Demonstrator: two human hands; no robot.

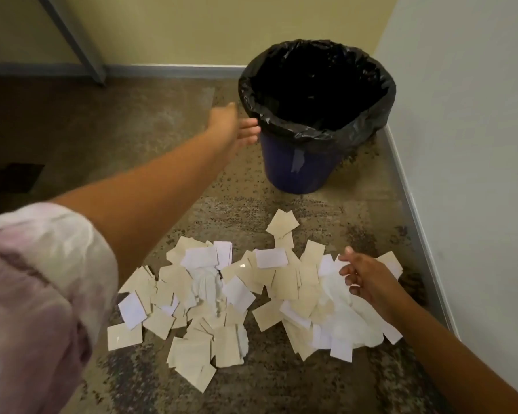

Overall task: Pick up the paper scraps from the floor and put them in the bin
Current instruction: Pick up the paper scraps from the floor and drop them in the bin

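A wide heap of beige and white paper scraps (228, 294) with some crumpled white tissue lies on the floor in front of me. Beyond it stands a blue bin (293, 168) lined with a black bag (368, 115); its inside looks dark. My left hand (237, 127) is stretched far out, fingers straight, right beside the bin's left rim and holding nothing. My right hand (365, 279) hovers over the right end of the heap, fingers loosely spread, with no scrap in it.
The bin sits in a corner, with a white wall (476, 144) close on the right and a yellow wall (177, 28) behind. A grey metal leg (81, 46) slants down at the back left. Speckled brown floor (102, 121) spreads to the left.
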